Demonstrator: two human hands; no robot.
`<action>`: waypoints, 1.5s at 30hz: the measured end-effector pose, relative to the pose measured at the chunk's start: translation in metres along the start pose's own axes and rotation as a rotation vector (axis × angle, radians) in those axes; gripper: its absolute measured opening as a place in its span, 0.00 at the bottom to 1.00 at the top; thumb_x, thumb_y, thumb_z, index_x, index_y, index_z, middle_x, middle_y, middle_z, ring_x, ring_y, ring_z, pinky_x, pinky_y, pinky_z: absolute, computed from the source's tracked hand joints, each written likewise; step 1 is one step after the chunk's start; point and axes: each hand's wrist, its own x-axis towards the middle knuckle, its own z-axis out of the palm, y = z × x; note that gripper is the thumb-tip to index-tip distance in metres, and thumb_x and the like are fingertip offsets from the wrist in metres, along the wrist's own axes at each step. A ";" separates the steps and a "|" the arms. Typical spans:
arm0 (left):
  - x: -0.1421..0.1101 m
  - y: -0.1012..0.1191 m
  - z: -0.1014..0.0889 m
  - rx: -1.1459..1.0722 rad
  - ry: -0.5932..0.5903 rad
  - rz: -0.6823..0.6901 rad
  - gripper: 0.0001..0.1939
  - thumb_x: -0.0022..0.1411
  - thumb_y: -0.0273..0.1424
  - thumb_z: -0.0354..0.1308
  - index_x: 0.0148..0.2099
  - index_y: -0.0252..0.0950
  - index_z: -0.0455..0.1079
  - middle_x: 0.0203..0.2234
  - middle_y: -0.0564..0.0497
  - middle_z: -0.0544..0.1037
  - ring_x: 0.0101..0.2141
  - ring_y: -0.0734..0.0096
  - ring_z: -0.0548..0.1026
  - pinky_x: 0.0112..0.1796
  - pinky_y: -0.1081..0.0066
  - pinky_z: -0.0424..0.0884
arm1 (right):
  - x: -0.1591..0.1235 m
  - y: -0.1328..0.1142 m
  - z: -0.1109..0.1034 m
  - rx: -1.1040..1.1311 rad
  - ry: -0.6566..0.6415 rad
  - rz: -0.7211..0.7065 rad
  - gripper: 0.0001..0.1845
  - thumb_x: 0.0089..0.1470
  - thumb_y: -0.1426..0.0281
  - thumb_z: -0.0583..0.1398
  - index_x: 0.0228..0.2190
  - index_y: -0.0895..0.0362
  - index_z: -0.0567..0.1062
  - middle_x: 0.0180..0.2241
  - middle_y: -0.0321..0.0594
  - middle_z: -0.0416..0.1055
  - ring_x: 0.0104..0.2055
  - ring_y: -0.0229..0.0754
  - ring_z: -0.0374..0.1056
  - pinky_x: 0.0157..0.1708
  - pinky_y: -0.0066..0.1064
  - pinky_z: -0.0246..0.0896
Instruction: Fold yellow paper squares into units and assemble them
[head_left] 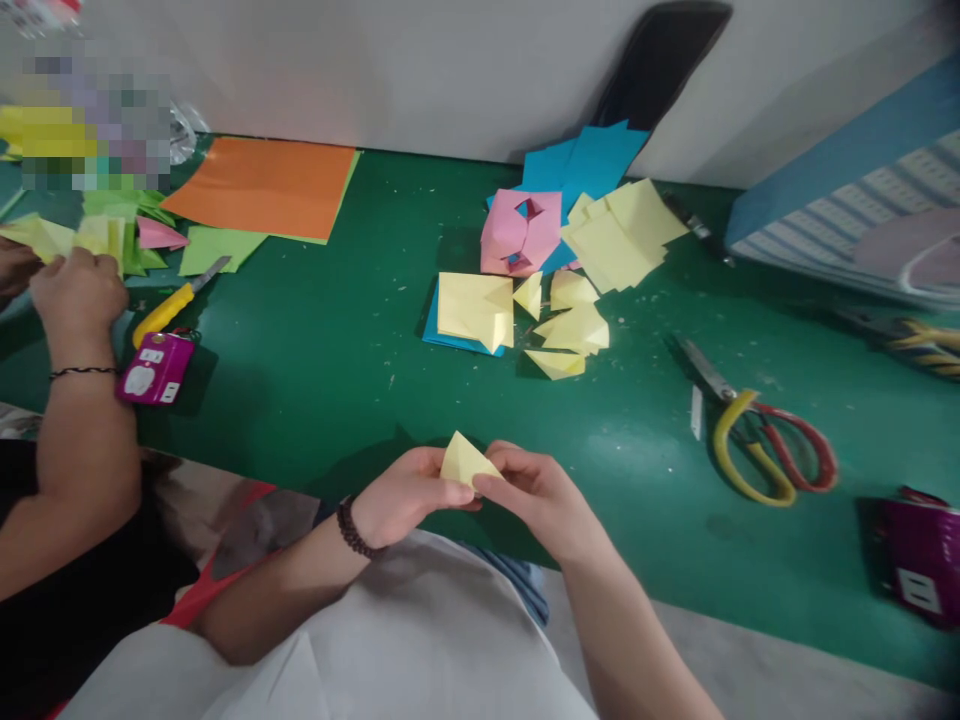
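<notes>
Folded yellow paper [465, 462], creased into a small triangle with its point up, is pinched between the person's two hands above the near edge of the green desk [337, 400]. The left hand [405, 495] grips one side between thumb and bent fingers, and the right hand [536, 495] presses in from the other side, its fingertips [487, 487] on the paper's lower corner. Dark beads [352, 527] circle the left wrist. Toward the far edge, near the desk's middle, sit a pink folded paper model [521, 232] with openings in its faces and a loose pile of blue sheets [592, 165]. Just in front of them lie a yellow paper stack [475, 310] on a blue sheet [450, 342] and several yellow folded pieces [574, 330]. Scissors [757, 445] with yellow and red handles rest toward the right edge, and a purple box [924, 560] sits at the near right corner. Along the left edge, a co-worker's hand [79, 295] grips yellow paper [56, 240], close to a yellow utility knife [176, 312] and a magenta box [156, 367]. An orange sheet [259, 188] lies at the far edge.
</notes>
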 end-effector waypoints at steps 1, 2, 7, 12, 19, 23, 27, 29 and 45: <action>0.000 0.001 0.001 0.007 0.010 0.002 0.21 0.41 0.35 0.73 0.38 0.31 0.77 0.34 0.47 0.76 0.37 0.70 0.73 0.43 0.67 0.71 | 0.000 -0.001 0.000 -0.017 0.005 -0.013 0.18 0.51 0.54 0.63 0.21 0.56 0.74 0.26 0.34 0.62 0.29 0.35 0.60 0.31 0.29 0.55; -0.001 0.002 0.001 0.013 0.019 0.003 0.20 0.41 0.35 0.72 0.37 0.30 0.77 0.34 0.47 0.76 0.37 0.69 0.73 0.43 0.67 0.71 | 0.000 -0.002 0.000 -0.023 0.015 -0.024 0.18 0.51 0.54 0.62 0.23 0.55 0.74 0.27 0.35 0.64 0.31 0.36 0.61 0.32 0.29 0.56; -0.001 0.004 0.004 0.044 0.043 -0.002 0.20 0.40 0.31 0.71 0.37 0.30 0.76 0.33 0.48 0.75 0.36 0.69 0.73 0.42 0.65 0.72 | 0.000 -0.004 0.002 0.043 0.100 -0.005 0.15 0.50 0.55 0.63 0.28 0.55 0.74 0.28 0.35 0.68 0.31 0.37 0.64 0.33 0.29 0.59; 0.000 0.000 0.002 0.047 0.029 0.002 0.18 0.39 0.30 0.70 0.36 0.29 0.76 0.32 0.48 0.76 0.35 0.69 0.73 0.42 0.65 0.73 | -0.002 -0.006 0.002 0.129 0.057 0.055 0.18 0.47 0.53 0.65 0.23 0.56 0.72 0.23 0.33 0.66 0.27 0.34 0.61 0.29 0.27 0.57; -0.006 0.006 0.001 0.015 -0.029 -0.010 0.23 0.40 0.35 0.74 0.40 0.30 0.77 0.36 0.45 0.78 0.38 0.67 0.74 0.42 0.66 0.73 | -0.006 -0.006 0.000 0.177 0.091 0.101 0.20 0.41 0.52 0.68 0.22 0.56 0.74 0.22 0.35 0.68 0.26 0.35 0.61 0.29 0.29 0.58; -0.011 0.008 0.003 -0.082 -0.048 0.056 0.20 0.47 0.38 0.71 0.39 0.30 0.78 0.36 0.43 0.78 0.39 0.64 0.75 0.41 0.63 0.74 | -0.007 0.001 0.003 0.257 0.168 0.064 0.20 0.40 0.53 0.69 0.22 0.56 0.74 0.22 0.34 0.67 0.25 0.34 0.59 0.27 0.28 0.55; -0.012 0.004 0.005 -0.136 -0.021 0.084 0.17 0.46 0.33 0.72 0.38 0.29 0.77 0.34 0.43 0.78 0.38 0.64 0.75 0.41 0.63 0.73 | -0.006 0.006 0.009 0.342 0.136 0.043 0.21 0.41 0.52 0.69 0.24 0.57 0.75 0.23 0.35 0.68 0.26 0.34 0.59 0.27 0.27 0.55; -0.012 0.003 0.007 -0.156 -0.010 0.080 0.18 0.46 0.32 0.72 0.39 0.28 0.77 0.34 0.43 0.78 0.38 0.65 0.75 0.41 0.64 0.72 | -0.006 0.006 0.011 0.338 0.107 0.034 0.21 0.42 0.52 0.68 0.27 0.57 0.76 0.25 0.36 0.70 0.27 0.35 0.61 0.28 0.28 0.56; 0.032 0.048 0.028 0.801 0.228 0.539 0.18 0.56 0.30 0.61 0.50 0.36 0.69 0.48 0.44 0.70 0.38 0.69 0.72 0.38 0.68 0.71 | 0.013 -0.018 -0.089 0.354 0.555 -0.182 0.20 0.40 0.54 0.69 0.32 0.53 0.73 0.22 0.30 0.63 0.21 0.32 0.54 0.21 0.27 0.49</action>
